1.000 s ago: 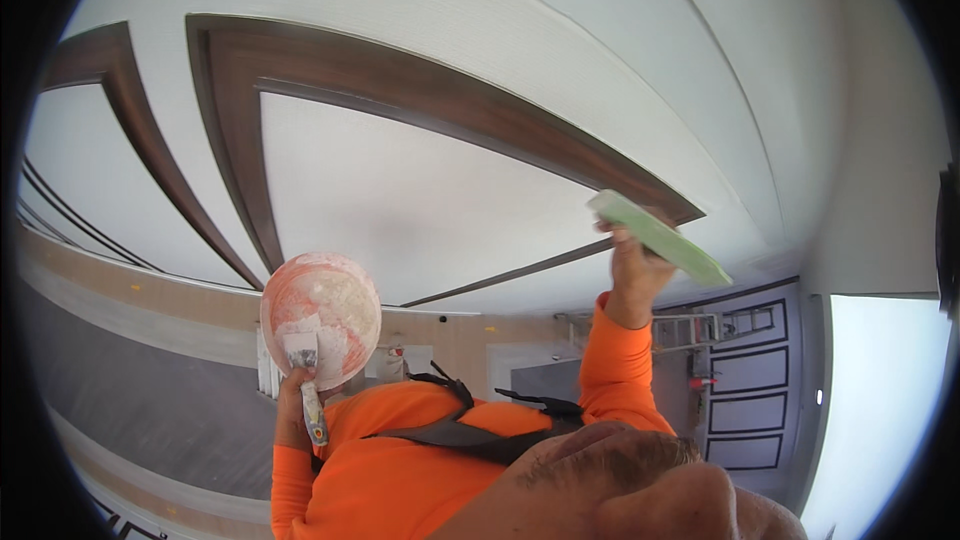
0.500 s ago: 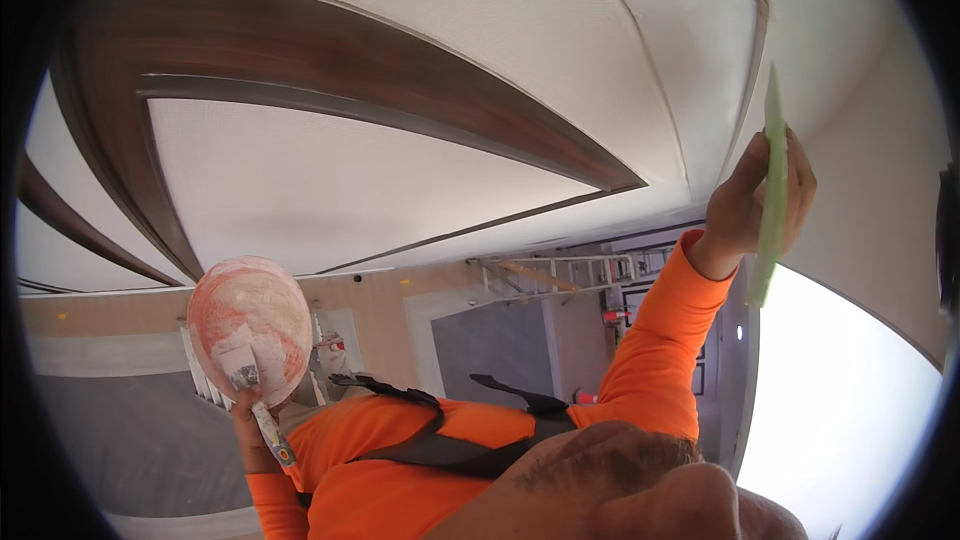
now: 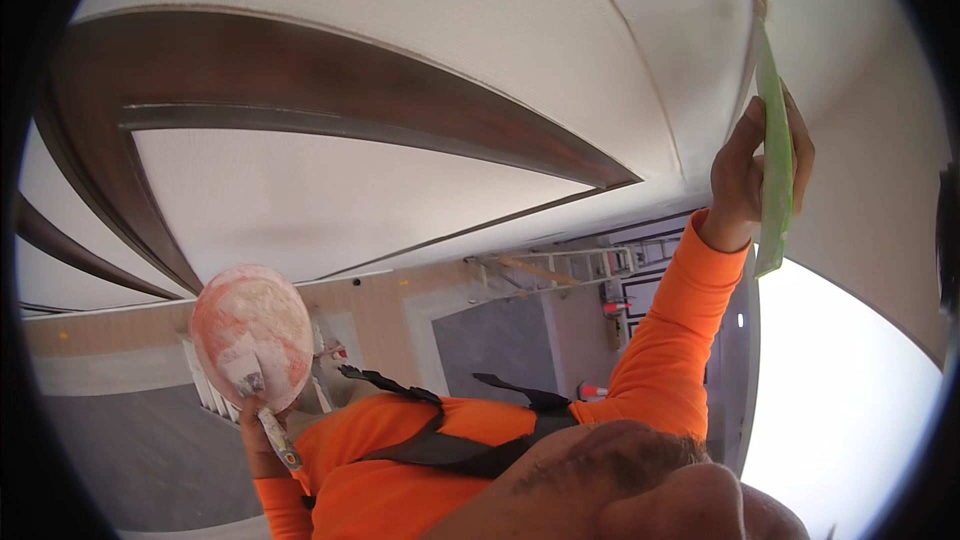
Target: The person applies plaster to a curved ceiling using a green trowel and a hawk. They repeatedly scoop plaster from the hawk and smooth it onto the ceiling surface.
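My left hand (image 3: pixel 257 422) is closed at the lower edge of a round pinkish bowl (image 3: pixel 262 308), smeared inside with pale putty. In the same grip is a putty knife (image 3: pixel 280 443); its coated blade lies over the bowl. High on the right, my right hand (image 3: pixel 738 172) is closed round a thin, bendy, light green plastic spreader (image 3: pixel 776 165), thumb on one side and fingers on the other. The spreader's upper end meets a pale seam (image 3: pixel 760 5) where the white surfaces join; whether it presses there is hard to tell.
Dark wooden trim (image 3: pixel 330 65) frames white panels on the left. Behind me stand a metal ladder (image 3: pixel 570 265) and red-and-white cones (image 3: pixel 592 391). Grey covering (image 3: pixel 150 455) lies on the floor. A bright window (image 3: pixel 840 390) is at the right.
My right hand has moved up with the green spreader, whose top end has come up to the seam. The bowl and putty knife in my left hand have shifted slightly down.
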